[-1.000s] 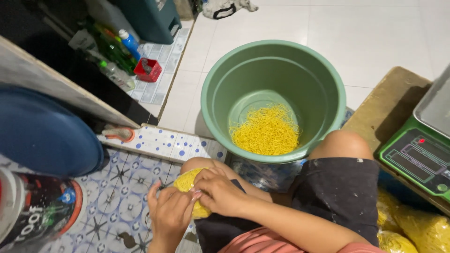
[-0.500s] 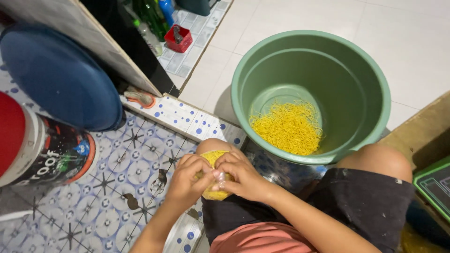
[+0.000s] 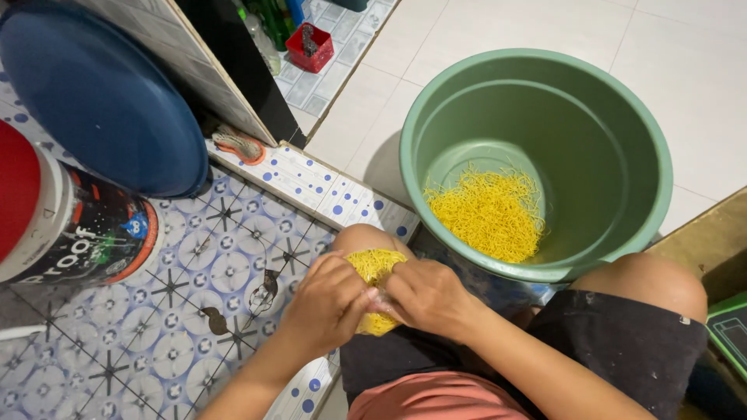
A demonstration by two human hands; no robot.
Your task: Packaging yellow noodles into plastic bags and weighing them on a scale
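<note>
Both hands, left [image 3: 323, 303] and right [image 3: 424, 294], fingers clamped on noodle block [image 3: 373, 268] over knee. Risk: strands crumble onto floor [image 3: 194, 249], missing tub [image 3: 537, 163] beside it.

Single head cam, looked steeply down from above, close on both hands [image 3: 381, 299] at lap; green bucket [image 3: 622, 117] just ahead

the green tub [image 3: 654, 155] stands just ahead of the knees, its mouth wide open from above. to the left, a blue lid [image 3: 101, 93] and a paint bucket [image 3: 70, 225] crowd the patterned floor [image 3: 194, 311], leaving bare tiles near the left hand [image 3: 327, 299].
</note>
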